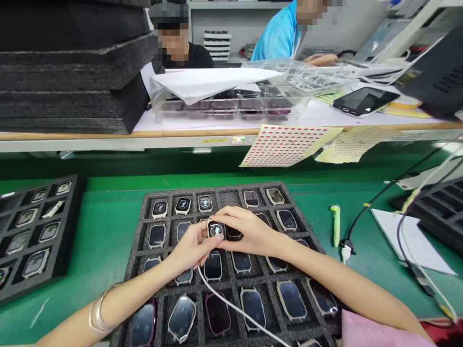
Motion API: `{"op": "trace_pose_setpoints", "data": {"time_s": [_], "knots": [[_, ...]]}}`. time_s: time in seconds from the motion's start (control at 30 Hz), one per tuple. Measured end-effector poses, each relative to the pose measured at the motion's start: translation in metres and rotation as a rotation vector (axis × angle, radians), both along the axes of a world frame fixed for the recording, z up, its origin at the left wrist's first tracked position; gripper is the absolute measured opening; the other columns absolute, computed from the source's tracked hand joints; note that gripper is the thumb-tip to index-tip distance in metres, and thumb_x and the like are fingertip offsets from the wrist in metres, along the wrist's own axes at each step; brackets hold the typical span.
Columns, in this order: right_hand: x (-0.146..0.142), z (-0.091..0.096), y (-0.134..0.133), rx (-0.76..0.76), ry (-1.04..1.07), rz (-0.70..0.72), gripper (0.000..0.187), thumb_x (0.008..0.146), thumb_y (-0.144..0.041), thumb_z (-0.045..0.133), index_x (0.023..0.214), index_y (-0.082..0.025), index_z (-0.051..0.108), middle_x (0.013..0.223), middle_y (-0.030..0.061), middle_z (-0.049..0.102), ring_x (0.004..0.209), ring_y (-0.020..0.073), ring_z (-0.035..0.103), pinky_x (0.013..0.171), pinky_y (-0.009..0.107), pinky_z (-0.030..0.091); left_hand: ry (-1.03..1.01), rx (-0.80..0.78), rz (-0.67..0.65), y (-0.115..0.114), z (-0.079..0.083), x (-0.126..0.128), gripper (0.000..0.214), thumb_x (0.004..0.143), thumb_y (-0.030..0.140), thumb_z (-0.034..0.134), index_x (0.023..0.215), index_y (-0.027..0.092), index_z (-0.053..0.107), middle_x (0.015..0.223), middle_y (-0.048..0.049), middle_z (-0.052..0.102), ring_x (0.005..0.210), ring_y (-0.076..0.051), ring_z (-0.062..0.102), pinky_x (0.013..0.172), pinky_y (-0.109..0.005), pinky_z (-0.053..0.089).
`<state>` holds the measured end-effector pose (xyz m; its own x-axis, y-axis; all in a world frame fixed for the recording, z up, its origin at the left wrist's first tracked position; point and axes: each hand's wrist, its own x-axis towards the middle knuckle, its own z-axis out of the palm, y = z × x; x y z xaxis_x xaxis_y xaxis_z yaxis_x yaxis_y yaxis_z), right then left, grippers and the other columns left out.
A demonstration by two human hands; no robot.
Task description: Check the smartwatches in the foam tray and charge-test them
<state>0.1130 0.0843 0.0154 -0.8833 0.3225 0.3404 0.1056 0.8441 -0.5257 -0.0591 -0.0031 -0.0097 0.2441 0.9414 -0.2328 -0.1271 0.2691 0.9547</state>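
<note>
Dark grey foam lies right under the fingers, and between them sits a lit watch (216, 229), its small screen glowing. It is held just above the middle rows of the foam tray (139, 231). The left hand (190, 248) pinches the watch's near-left edge with thumb and fingertips (204, 241). The right hand (249, 231) comes in from the other side, its fingers (231, 214) pressed together and curled over the watch's top and right edge. The two hands touch around it.

A white cable (231, 303) runs from under the left palm towards the wearer, across the tray's near rows. Just below the right fingers a dark-screened watch (234, 235) lies in its slot, and more watches fill the slots all around the hands, though one slot beyond the fingertips is bare. Silver bangles (97, 313) ring the left wrist.

Further out, the tray rests on a green mat (104, 231). Well to the left of the left hand stands a second foam tray (72, 212) of watches; to the right of the right hand lies a pale green pen (336, 224). Beyond the fingertips, a sheet of red dot stickers (285, 144) hangs off the raised bench edge, with clear plastic trays (224, 103) and stacked black foam (72, 72) on the bench — two other people sit behind it.
</note>
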Motion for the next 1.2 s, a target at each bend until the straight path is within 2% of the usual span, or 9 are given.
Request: {"op": "trace_pose_setpoints", "data": {"time_s": [0.27,0.53,0.77,1.03,1.13,1.2], "knots": [[0.002,-0.001,-0.008,-0.044,-0.003,0.015,0.035,0.089,-0.027,0.060,0.120,-0.012,0.054,0.107,0.0123,0.058,0.094,0.0211,0.057,0.081,0.033,0.051,-0.011,0.017,-0.019,-0.005,0.002,0.001,0.033,0.080,0.038,0.066,0.096,0.012,0.053,0.051,0.0104,0.044,0.029,-0.001,0.034,0.028,-0.012,0.023],[0.003,0.002,-0.008,0.086,-0.077,0.001,0.038,0.090,-0.034,0.060,0.120,-0.012,0.054,0.110,0.0135,0.058,0.096,0.0235,0.055,0.083,0.038,0.048,0.078,0.043,-0.013,-0.005,0.000,0.002,0.038,0.084,0.044,0.059,0.104,0.013,0.052,0.050,0.0109,0.042,0.030,-0.003,0.034,0.029,-0.014,0.024],[0.004,0.003,-0.003,0.154,-0.081,-0.003,0.044,0.086,-0.040,0.064,0.119,-0.012,0.056,0.109,0.0142,0.058,0.098,0.0262,0.053,0.083,0.040,0.045,0.128,0.057,-0.045,-0.004,-0.003,0.002,0.036,0.088,0.040,0.053,0.111,0.011,0.050,0.053,0.0102,0.042,0.033,-0.003,0.034,0.030,-0.014,0.026],[0.004,0.000,-0.002,0.053,-0.026,-0.011,0.037,0.087,-0.033,0.064,0.117,-0.013,0.057,0.107,0.0135,0.057,0.098,0.0246,0.052,0.084,0.040,0.046,0.123,0.069,-0.039,-0.004,-0.006,0.003,0.037,0.088,0.039,0.053,0.115,0.014,0.051,0.059,0.0080,0.045,0.038,-0.005,0.035,0.036,-0.017,0.029],[0.004,0.001,0.005,-0.033,0.022,0.004,0.038,0.085,-0.030,0.067,0.117,-0.013,0.057,0.107,0.0125,0.058,0.100,0.0239,0.052,0.087,0.039,0.045,0.144,0.141,0.012,-0.003,-0.008,0.003,0.039,0.085,0.038,0.059,0.118,0.017,0.052,0.080,-0.0002,0.059,0.057,-0.009,0.050,0.047,-0.019,0.039],[0.004,0.001,0.008,-0.080,0.042,0.026,0.040,0.082,-0.028,0.070,0.118,-0.014,0.057,0.107,0.0115,0.058,0.101,0.0235,0.052,0.088,0.038,0.045,0.145,0.160,0.029,-0.003,-0.009,0.003,0.041,0.084,0.037,0.061,0.118,0.017,0.052,0.089,-0.0029,0.061,0.062,-0.010,0.053,0.051,-0.019,0.041]]}}
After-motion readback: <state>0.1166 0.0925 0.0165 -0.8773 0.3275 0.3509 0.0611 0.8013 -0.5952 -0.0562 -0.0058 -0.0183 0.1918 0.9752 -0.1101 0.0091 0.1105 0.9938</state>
